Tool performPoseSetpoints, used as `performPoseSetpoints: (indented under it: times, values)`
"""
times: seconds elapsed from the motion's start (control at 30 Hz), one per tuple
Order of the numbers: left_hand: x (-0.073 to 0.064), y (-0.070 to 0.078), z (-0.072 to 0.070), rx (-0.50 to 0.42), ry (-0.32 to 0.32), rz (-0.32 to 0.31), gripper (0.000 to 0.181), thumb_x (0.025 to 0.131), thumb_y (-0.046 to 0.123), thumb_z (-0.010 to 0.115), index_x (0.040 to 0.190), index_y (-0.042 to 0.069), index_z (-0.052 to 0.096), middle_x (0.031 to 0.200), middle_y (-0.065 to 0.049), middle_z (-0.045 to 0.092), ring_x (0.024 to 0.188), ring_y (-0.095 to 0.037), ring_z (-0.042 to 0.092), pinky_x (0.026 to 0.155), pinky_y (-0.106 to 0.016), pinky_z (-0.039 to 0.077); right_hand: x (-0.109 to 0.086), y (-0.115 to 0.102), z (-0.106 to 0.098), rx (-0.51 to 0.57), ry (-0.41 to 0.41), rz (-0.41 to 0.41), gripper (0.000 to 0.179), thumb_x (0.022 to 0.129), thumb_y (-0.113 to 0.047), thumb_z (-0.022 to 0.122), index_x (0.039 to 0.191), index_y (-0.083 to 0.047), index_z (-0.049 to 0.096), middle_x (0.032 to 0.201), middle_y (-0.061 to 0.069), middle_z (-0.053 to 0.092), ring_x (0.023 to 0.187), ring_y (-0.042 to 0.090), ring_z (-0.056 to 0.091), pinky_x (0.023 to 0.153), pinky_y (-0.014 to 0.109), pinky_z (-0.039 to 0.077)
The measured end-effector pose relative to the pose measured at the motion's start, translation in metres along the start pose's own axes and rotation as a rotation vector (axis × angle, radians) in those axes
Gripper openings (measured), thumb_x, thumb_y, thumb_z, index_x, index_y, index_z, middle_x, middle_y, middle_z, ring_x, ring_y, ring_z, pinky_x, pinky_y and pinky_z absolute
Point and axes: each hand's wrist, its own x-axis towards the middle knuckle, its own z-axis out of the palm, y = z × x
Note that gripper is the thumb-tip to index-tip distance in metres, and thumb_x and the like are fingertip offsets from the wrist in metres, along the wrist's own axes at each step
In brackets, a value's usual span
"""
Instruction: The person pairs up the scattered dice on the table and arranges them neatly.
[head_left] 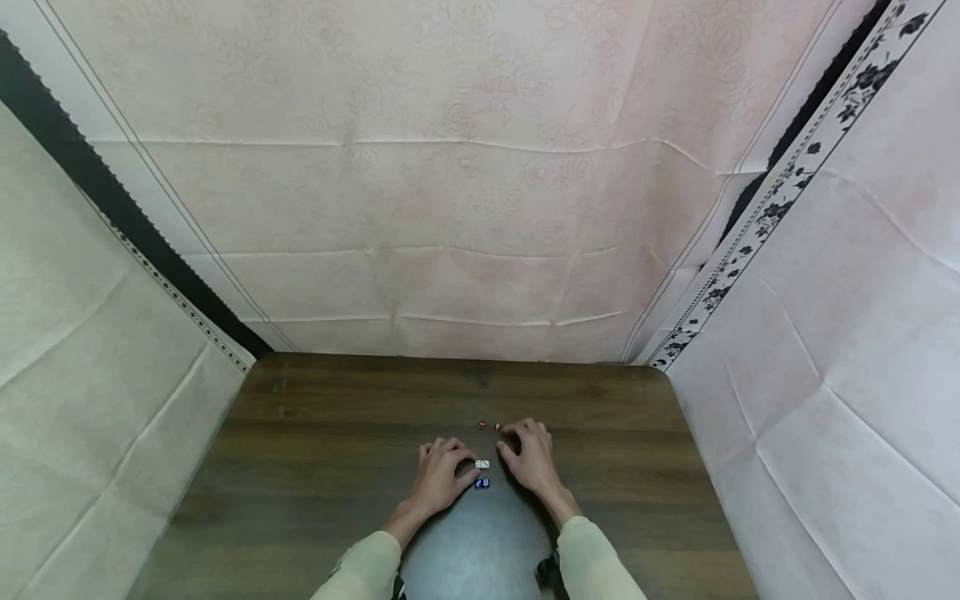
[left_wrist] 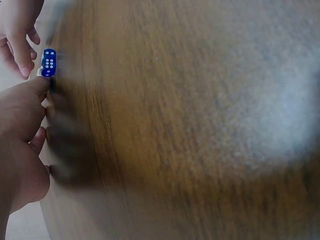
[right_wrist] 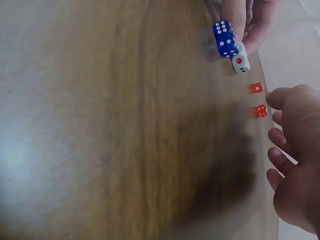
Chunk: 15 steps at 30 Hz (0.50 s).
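Note:
A pair of white dice [head_left: 482, 464] lies side by side on the wooden table, with two blue dice [head_left: 482, 483] just on the near side of them. My left hand [head_left: 438, 477] has thumb and index finger at the left end of the white pair, pinching a white die. In the right wrist view the blue dice [right_wrist: 226, 39] partly hide that thumb tip. Two small red dice [head_left: 490, 427] lie farther back, slightly apart. My right hand [head_left: 531, 457] is beside the right red die, its fingers loosely bent and holding nothing. Close to the index fingertip are the red dice [right_wrist: 259, 99].
The brown wooden table [head_left: 337, 408] ends at a straight far edge. Behind it hangs a pale patterned cloth [head_left: 450, 208], with more white cloth [head_left: 847, 350] at both sides. A glossy light reflection [head_left: 476, 550] lies on the near part of the table.

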Motion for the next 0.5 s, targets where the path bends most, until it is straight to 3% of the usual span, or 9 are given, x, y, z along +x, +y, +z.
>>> performPoseSetpoints:
  times: [0.2, 0.5]
  values:
    - [0.0, 0.001, 0.0, -0.008, 0.003, -0.002, 0.016, 0.097, 0.03, 0.092, 0.11, 0.023, 0.088, 0.113, 0.003, 0.078, 0.106, -0.022, 0.065, 0.1, -0.058, 0.044, 0.009, -0.001, 0.0, -0.034, 0.0, 0.041, 0.029, 0.1, -0.02, 0.087, 0.126, -0.007, 0.082, 0.125, 0.011, 0.076, 0.115, 0.03, 0.064, 0.1, 0.051, 0.047]
    - [0.001, -0.001, 0.0, -0.002, -0.011, -0.011, 0.016, 0.097, 0.031, 0.092, 0.111, 0.024, 0.087, 0.114, 0.003, 0.078, 0.106, -0.021, 0.065, 0.1, -0.056, 0.043, 0.018, 0.001, 0.003, -0.062, -0.04, 0.037, 0.03, 0.102, -0.02, 0.086, 0.128, -0.007, 0.081, 0.128, 0.013, 0.076, 0.12, 0.033, 0.065, 0.106, 0.055, 0.048]
